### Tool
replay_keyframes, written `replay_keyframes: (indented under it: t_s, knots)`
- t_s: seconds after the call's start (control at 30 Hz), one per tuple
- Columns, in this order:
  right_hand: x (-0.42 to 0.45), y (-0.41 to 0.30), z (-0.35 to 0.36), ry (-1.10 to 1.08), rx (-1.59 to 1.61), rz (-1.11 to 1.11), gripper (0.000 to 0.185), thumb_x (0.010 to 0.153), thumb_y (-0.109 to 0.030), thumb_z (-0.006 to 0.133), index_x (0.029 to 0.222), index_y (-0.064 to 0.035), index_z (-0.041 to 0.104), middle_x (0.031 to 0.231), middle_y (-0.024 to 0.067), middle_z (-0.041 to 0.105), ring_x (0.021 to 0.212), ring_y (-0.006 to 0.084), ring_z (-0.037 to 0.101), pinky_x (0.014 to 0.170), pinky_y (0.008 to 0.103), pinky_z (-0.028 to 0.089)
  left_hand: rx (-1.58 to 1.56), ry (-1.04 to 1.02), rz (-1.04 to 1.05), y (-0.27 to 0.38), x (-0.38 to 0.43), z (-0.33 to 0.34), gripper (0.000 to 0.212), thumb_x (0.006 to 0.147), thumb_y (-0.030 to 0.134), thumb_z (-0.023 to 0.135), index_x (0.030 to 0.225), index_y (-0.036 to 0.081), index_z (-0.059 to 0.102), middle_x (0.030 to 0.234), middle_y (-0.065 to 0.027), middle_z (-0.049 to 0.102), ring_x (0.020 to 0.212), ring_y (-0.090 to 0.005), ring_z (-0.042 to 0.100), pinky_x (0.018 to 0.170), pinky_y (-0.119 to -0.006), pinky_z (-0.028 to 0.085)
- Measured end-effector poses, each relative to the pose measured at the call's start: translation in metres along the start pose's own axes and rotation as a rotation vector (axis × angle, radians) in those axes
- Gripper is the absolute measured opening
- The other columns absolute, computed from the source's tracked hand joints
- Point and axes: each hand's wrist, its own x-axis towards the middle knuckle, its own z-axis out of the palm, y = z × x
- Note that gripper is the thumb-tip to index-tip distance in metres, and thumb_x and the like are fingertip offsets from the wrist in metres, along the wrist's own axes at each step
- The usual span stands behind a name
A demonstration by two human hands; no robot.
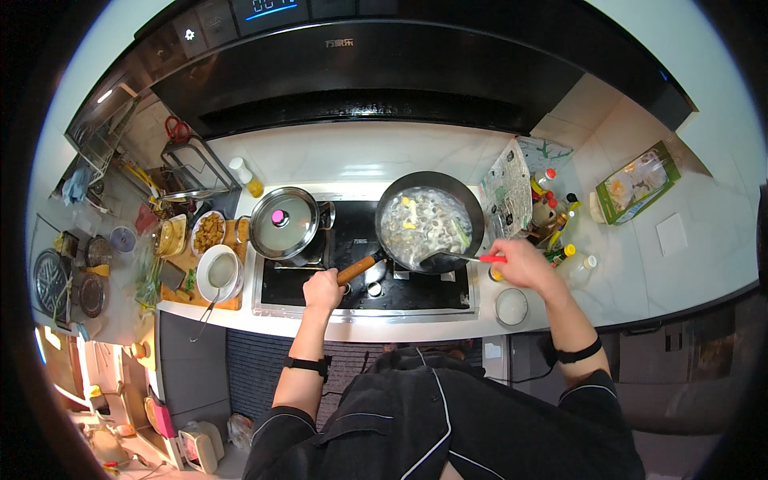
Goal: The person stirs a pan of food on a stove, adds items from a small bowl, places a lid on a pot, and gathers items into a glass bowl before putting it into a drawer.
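A dark wok sits on the right side of the black gas hob, holding a bubbling whitish broth with meat-like pieces, yellow slices and a green stalk. My left hand grips the wok's wooden handle. My right hand holds a red-handled spatula or ladle, whose dark head is partly under the broth at the wok's near edge. On the hob's left side stands a steel pot with a glass lid and a pink knob.
At left, a cutting board bears a white bowl with a strainer, a plate of browned chunks and a cleaver. At right stand a foil splash guard, several bottles and a glass jar. A range hood hangs above.
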Motion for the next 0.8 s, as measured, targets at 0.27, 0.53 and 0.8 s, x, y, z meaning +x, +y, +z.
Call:
replay_keyframes:
  t_s: [0.27,0.53,0.8]
  knots:
    - [-0.020,0.008,0.092,-0.022,0.165,-0.015,0.035,0.092,-0.010,0.070,0.121,-0.0040,0.050,0.104,0.0276,0.070,0.101,0.0485,0.067,0.087,0.0543,0.052,-0.014,-0.021,-0.002,0.002,0.000,-0.002,0.030,0.082,0.029,0.085,0.102,0.010,0.072,0.096,-0.0141,0.077,0.096,-0.0359,0.074,0.082,-0.049,0.059]
    - [-0.050,-0.001,0.030,0.121,0.186,-0.008,0.025,0.090,-0.014,0.071,0.112,-0.0039,0.062,0.095,0.0234,0.072,0.095,0.0446,0.069,0.081,0.0516,0.053,0.001,-0.007,0.013,0.001,0.000,-0.002,0.032,0.082,0.030,0.085,0.103,0.010,0.071,0.096,-0.0152,0.077,0.096,-0.0365,0.074,0.081,-0.050,0.059]
    - [-0.018,0.005,0.035,0.314,0.255,-0.070,0.028,0.091,-0.012,0.071,0.116,-0.0046,0.060,0.095,0.0230,0.073,0.093,0.0457,0.070,0.080,0.0531,0.053,-0.001,-0.021,0.004,0.000,0.002,0.001,0.033,0.082,0.031,0.085,0.104,0.010,0.071,0.098,-0.0151,0.077,0.098,-0.0361,0.074,0.083,-0.049,0.060]
